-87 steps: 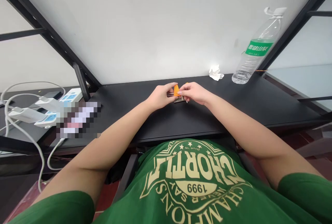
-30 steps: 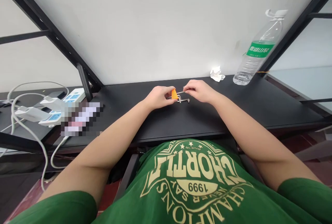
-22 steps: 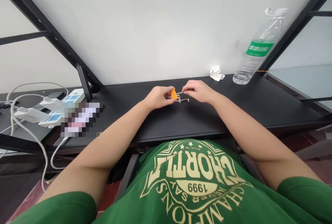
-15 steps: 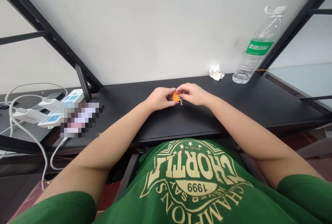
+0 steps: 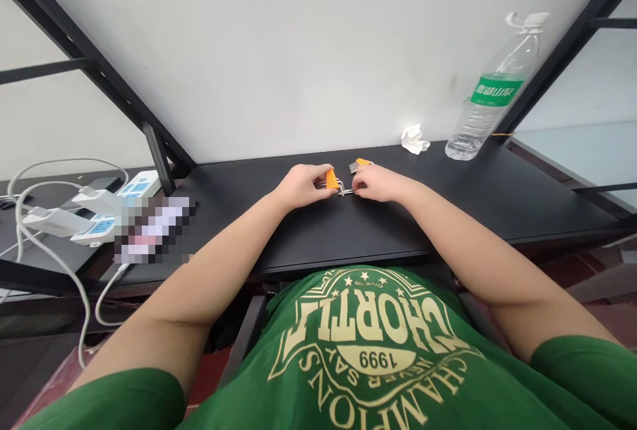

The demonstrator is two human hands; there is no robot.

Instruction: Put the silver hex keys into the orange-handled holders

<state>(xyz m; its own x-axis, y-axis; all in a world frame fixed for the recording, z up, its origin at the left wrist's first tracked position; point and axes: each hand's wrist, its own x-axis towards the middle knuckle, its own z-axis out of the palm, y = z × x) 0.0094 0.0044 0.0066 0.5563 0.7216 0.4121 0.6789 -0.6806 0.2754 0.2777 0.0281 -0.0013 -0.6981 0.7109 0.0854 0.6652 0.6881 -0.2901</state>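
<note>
Pinched between the thumb and fingers of my left hand [image 5: 304, 186] is an orange hex key holder [image 5: 331, 179], with metal L-shaped keys sticking out of it. My right hand [image 5: 378, 182] is closed at the fingertips on a thin metal hex key [image 5: 348, 192], which extends left toward the holder. Whether that key touches the holder I cannot tell. Just behind my right fingers lies a second orange piece [image 5: 363, 161] with several metal keys [image 5: 353, 167] beside it, partly covered by the hand.
A clear plastic bottle [image 5: 490, 95] with a green label stands at the back right of the black desk [image 5: 318, 237]. Crumpled white tissue [image 5: 415, 139] lies near the wall. On the left are a white power strip [image 5: 142, 184], chargers and cables, and a blurred-out flat object [image 5: 156, 229].
My hands have moved slightly apart. The orange holder in my left hand has shifted a little left, and the second orange piece with its keys is more exposed.
</note>
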